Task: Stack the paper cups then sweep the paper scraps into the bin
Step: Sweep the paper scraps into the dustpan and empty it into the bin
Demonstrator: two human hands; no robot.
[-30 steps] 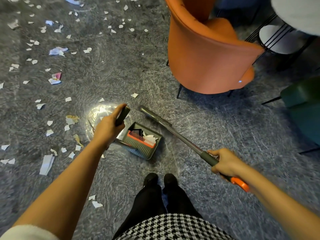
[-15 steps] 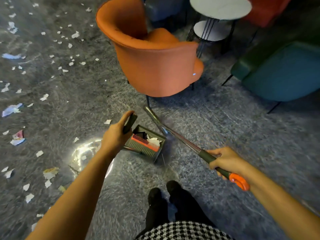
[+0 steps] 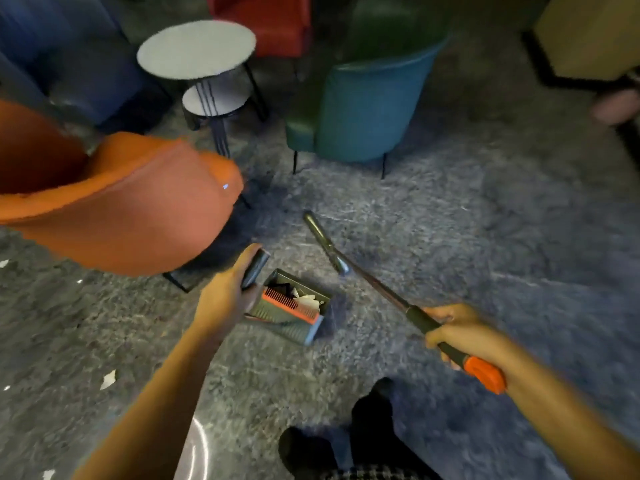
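Motion blur softens the whole view from above, and both forearms enter from the lower edge. The far end of the broom (image 3: 377, 289) is a smeared grey, shiny-looking bar, so bristles cannot be made out. A pinkish blur at the right edge (image 3: 616, 105) cannot be identified. The orange armchair (image 3: 121, 209) is cut off at the left edge and hides the floor behind it. Only the toes of two black shoes (image 3: 374, 403) and a sliver of houndstooth cloth (image 3: 363, 474) show at the bottom. The floor (image 3: 450, 220) is glossy grey with a swirled, marbled pattern. A few white paper scraps (image 3: 109, 379) lie on it at lower left. The left hand (image 3: 225, 299) is wrapped around the dark, rounded grip of the dustpan (image 3: 294, 327), and the tip of that grip pokes out of the fist toward the upper right. The pan is a boxy grey plastic tray directly below the hand, in front of the shoes, with its opening facing up. An orange toothed comb strip (image 3: 289, 303) crosses it, and crumpled white scraps (image 3: 306, 299) sit inside. The right hand (image 3: 460, 334) is closed around the broom's dark grip, just above its orange end cap (image 3: 483, 374). The broom's long axis runs diagonally from that cap at lower right up and left, ending near the floor just beyond the dustpan. Behind stand a teal tub chair (image 3: 367, 109), a red seat (image 3: 263, 22), and a round speckled white side table (image 3: 195, 48) on thin dark legs.
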